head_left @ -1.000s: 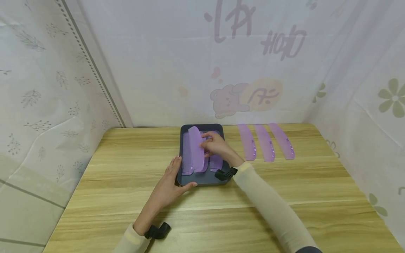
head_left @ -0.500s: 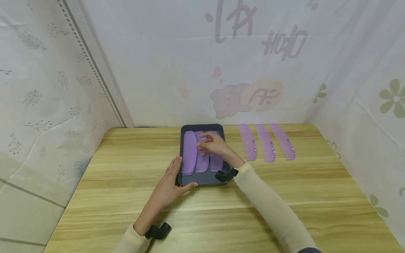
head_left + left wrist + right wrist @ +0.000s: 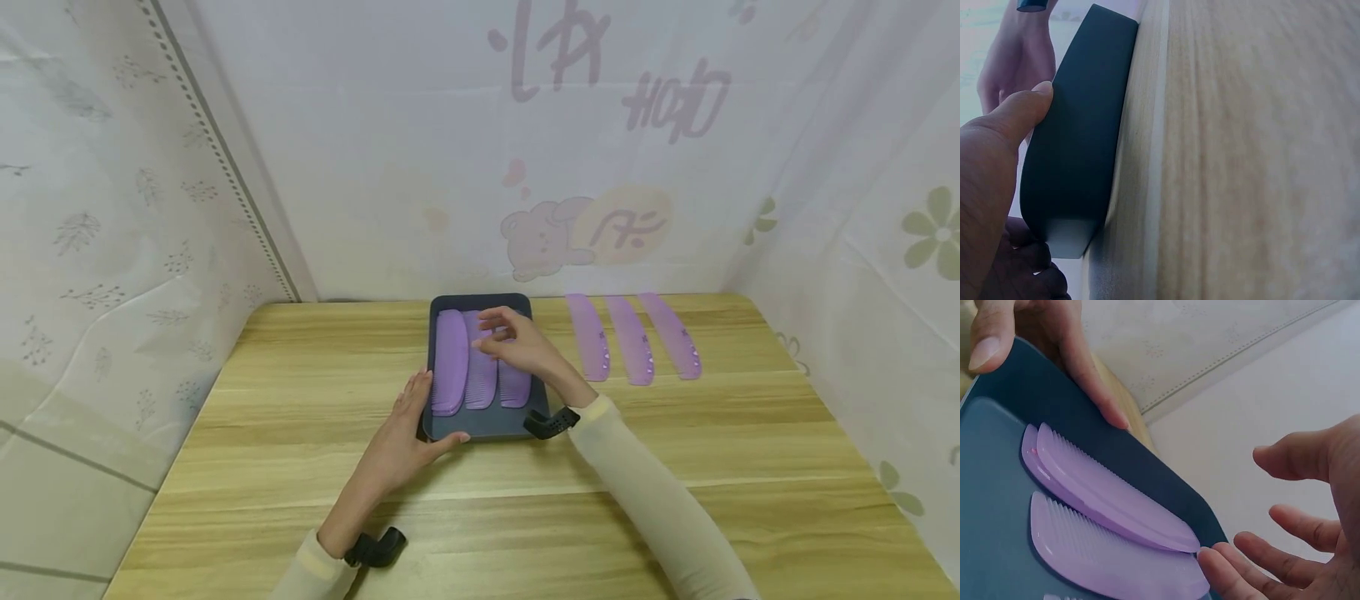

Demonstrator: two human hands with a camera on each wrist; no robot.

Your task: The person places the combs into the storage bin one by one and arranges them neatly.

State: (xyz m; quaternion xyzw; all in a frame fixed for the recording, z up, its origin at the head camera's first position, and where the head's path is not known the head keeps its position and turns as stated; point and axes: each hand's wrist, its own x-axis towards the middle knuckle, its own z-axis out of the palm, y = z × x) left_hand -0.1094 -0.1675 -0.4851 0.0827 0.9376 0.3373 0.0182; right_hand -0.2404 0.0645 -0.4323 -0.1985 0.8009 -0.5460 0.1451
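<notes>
A dark tray holds purple combs in three upright columns. The left column is a stack of combs, seen overlapping in the right wrist view. Beside it lie the middle comb and the right comb, the latter partly hidden by my right hand. My left hand grips the tray's near left corner, thumb on the front rim and fingers along the left wall. My right hand hovers over the tray's right part with loosely bent fingers and nothing in them.
Three more purple combs, the nearest one included, lie in a slanted row on the wooden table right of the tray. Printed cloth stands behind the table and at both sides.
My right hand lowered a comb onto the left stack, let it go and drew back slightly to the right. The left hand stayed at the tray.
</notes>
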